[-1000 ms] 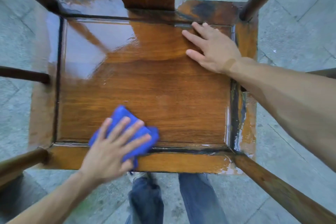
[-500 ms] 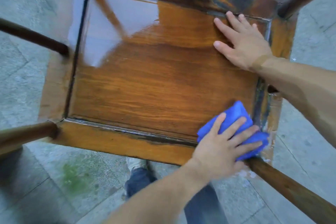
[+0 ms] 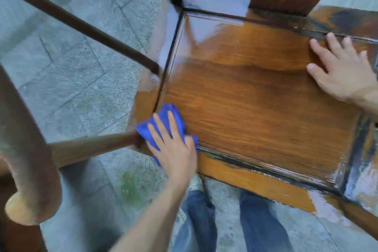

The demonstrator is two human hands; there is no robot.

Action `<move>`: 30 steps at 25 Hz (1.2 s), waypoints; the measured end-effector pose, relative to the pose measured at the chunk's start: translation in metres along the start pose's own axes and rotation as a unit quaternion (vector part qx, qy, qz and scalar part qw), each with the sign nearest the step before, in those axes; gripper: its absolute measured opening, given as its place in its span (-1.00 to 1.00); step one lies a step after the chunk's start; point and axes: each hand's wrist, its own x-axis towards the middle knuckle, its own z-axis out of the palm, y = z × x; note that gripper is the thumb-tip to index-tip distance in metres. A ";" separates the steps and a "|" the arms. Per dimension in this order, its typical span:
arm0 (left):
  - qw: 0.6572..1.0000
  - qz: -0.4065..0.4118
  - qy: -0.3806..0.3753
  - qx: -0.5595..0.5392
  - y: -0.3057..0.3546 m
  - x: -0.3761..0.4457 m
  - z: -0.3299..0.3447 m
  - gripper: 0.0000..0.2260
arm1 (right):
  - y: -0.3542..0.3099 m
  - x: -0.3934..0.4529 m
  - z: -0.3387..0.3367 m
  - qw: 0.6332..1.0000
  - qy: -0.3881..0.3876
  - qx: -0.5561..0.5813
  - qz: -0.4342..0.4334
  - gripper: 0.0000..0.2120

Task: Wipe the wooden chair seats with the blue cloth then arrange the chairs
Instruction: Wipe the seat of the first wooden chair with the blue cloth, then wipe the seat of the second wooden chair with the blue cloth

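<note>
Pressing blue cloth (image 3: pixel 163 127) under flat left hand (image 3: pixel 173 149), seat's (image 3: pixel 255 108) near-left corner, right hand (image 3: pixel 339 73) seemingly flat, well apart

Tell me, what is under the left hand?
The blue cloth lies under the left hand, pressed on the seat corner. The cloth's middle and the wood beneath it are covered.

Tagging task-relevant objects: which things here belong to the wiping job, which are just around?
Job:
blue cloth under left hand
wooden chair seat
right hand flat on seat

Around:
stone paving
jeans legs
</note>
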 end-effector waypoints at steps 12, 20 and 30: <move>0.779 -0.206 -0.285 -0.520 0.041 -0.106 -0.096 -0.79 | -0.134 -0.173 0.017 0.945 -0.232 0.231 -0.010 -0.52; 0.474 -0.162 -0.327 -0.801 0.050 -0.104 -0.261 -0.47 | -0.196 -0.236 -0.124 0.679 -0.259 0.683 0.070 -0.66; 0.736 0.204 -0.126 -0.633 -0.025 -0.149 -0.481 -0.61 | -0.274 -0.356 -0.368 0.874 0.048 0.416 -0.248 -0.81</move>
